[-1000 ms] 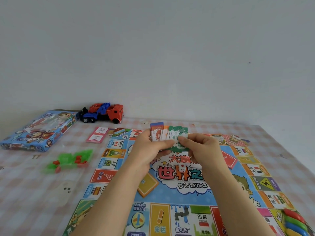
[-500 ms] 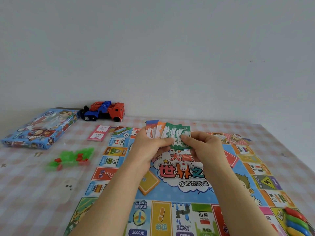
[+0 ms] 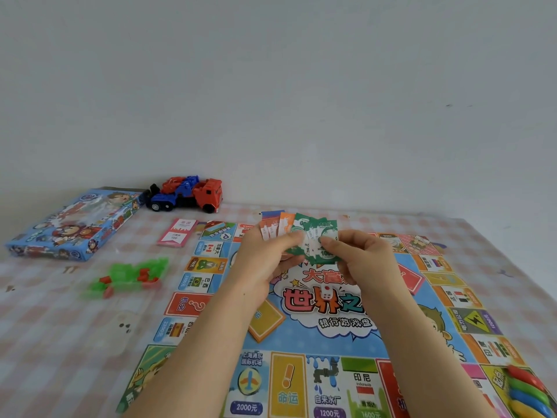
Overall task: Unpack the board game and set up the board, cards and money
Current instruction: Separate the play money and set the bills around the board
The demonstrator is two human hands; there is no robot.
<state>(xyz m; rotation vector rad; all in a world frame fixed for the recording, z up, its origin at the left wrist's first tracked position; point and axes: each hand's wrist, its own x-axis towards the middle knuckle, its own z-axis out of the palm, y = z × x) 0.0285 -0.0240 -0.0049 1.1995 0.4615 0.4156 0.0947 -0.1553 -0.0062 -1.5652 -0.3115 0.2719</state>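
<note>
The colourful game board (image 3: 301, 369) lies unfolded on the checked tablecloth. Above its centre my left hand (image 3: 265, 260) holds a fan of paper money notes (image 3: 301, 233), blue, orange and green. My right hand (image 3: 361, 260) pinches the front green note at its right edge. A pink stack of cards (image 3: 177, 232) lies just off the board's far left corner. The blue game box (image 3: 72, 224) sits at the far left. Small green and red plastic pieces (image 3: 129, 276) lie left of the board. A white die (image 3: 327, 294) rests on the board's centre.
A red and blue toy truck (image 3: 187, 194) stands by the wall behind the box. Coloured pawns (image 3: 527, 390) lie on the board's near right corner. The table (image 3: 60, 342) ends at the wall at the back and at an edge on the right.
Both hands have lifted the fan of notes slightly and spread it wider; my right hand has slid a green note further right.
</note>
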